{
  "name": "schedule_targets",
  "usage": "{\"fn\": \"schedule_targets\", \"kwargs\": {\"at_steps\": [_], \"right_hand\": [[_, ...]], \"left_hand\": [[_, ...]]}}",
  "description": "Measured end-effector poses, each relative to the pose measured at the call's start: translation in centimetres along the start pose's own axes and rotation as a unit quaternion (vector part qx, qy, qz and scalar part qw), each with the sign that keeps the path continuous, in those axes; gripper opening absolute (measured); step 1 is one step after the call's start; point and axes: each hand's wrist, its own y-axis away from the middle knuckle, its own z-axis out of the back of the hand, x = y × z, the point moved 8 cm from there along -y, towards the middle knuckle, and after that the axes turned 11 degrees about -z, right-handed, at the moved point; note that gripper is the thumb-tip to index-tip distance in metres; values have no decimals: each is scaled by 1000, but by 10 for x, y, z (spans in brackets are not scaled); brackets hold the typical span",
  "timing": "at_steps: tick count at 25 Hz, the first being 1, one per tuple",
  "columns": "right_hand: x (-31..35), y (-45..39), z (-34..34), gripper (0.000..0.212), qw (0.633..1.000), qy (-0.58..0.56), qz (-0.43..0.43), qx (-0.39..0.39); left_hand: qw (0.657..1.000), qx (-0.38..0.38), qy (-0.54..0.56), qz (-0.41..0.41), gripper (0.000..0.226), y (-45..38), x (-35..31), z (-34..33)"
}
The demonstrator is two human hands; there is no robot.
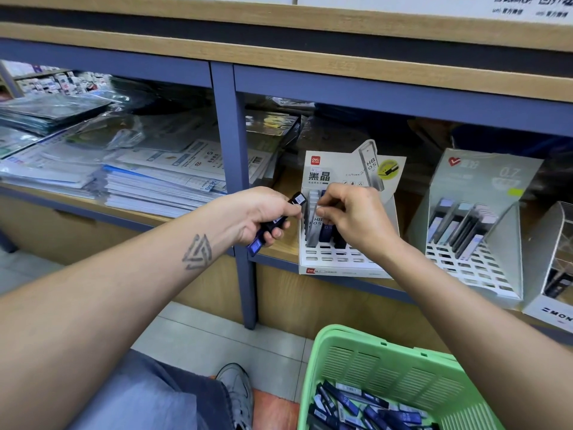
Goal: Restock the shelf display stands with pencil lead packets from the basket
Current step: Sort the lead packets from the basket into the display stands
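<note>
Shelf ahead of my hands, green basket of packets below my right hand. Display stand under that hand, fingers pinching a packet in its slots. Left hand just beside, gripping several dark packets.

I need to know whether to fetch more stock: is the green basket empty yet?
Not empty. The green basket holds a pile of dark blue lead packets across its bottom; its lower part is cut off by the frame.
</note>
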Motion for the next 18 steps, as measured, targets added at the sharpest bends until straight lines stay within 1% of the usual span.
{"fn": "schedule_targets", "kwargs": {"at_steps": [4, 6, 8, 10, 12, 16, 18], "right_hand": [[-1, -1, -3, 11, 1000, 16, -6, 25], [-4, -1, -6, 12, 999, 11, -18, 41], [-3, -2, -4, 9, 1000, 20, -7, 20], [7, -1, -2, 6, 995, 83, 44, -20], [14, 1, -4, 8, 986, 146, 74, -32], [13, 8, -15, 17, 980, 190, 56, 20], [14, 8, -15, 21, 973, 222, 51, 28]], "left_hand": [[1000, -16, 9, 16, 6, 3, 0, 2], [1000, -13, 20, 19, 11, 5, -2, 1], [999, -13, 27, 17, 20, 5, -4, 0], [999, -11, 32, 15, 20, 7, -4, -1], [999, 4, 35, 9, 16, 8, -5, -2], [998, 38, 47, -26, 19, 10, -9, -4], [995, 55, 72, -50, 22, 13, -15, -6]]}}
